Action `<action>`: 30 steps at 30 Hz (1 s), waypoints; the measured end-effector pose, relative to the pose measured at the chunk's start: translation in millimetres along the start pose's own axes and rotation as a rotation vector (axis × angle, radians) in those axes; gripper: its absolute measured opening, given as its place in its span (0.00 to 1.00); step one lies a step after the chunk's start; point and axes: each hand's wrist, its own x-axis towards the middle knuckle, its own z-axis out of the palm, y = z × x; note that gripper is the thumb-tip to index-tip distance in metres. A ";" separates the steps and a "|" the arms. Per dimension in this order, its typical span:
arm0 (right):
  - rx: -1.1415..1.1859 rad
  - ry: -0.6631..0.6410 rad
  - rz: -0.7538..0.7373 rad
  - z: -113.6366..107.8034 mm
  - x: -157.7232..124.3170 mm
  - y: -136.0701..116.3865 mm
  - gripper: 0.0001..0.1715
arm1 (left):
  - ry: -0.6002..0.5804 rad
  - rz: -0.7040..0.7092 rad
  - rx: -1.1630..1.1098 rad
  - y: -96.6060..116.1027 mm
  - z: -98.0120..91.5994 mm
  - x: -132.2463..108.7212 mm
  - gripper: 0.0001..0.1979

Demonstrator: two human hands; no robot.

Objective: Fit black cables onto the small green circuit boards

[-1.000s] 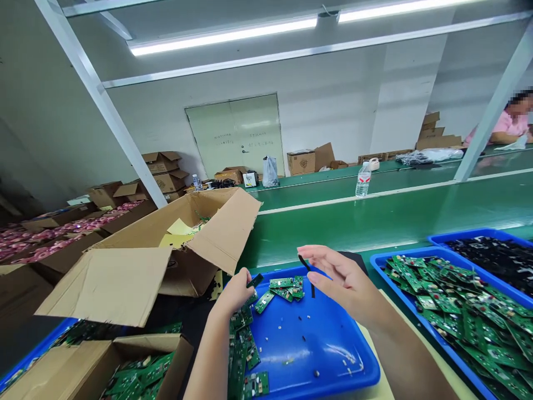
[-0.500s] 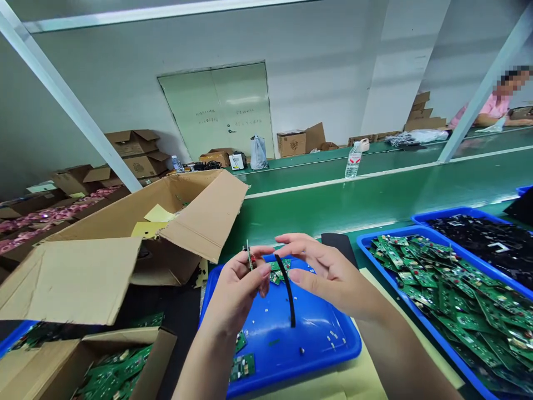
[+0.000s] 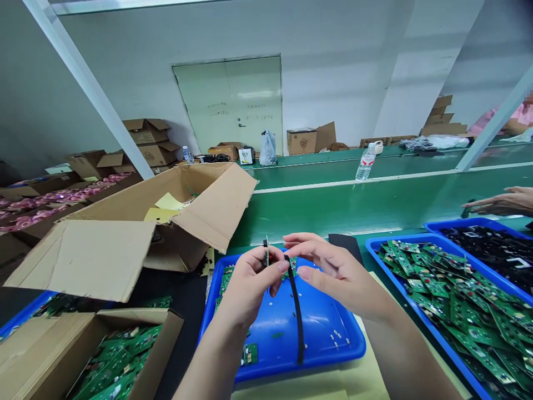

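My left hand [image 3: 249, 286] pinches a small green circuit board [image 3: 266, 251], held on edge above a blue tray [image 3: 316, 339]. My right hand [image 3: 333, 275] pinches the top of a thin black strip [image 3: 296, 311] that hangs down over the tray, its upper end touching the board. The two hands meet at the middle of the view. A few more green boards lie in the tray's left part, partly hidden by my left arm.
An open cardboard box [image 3: 137, 233] stands at left, a box of green boards [image 3: 116, 361] below it. At right are a blue tray of green boards [image 3: 453, 300] and a tray of black parts [image 3: 491, 250], with another person's hand [image 3: 499, 203] above. A water bottle [image 3: 364, 163] stands on the green belt.
My left hand picked a board from the tray and raised it to meet my right hand with the strip. Another person's hand has come in at right.
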 end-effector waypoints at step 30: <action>-0.490 0.188 -0.392 -14.2 4.8 6.6 0.09 | -0.025 -0.033 -0.007 12.1 1.6 -8.2 0.12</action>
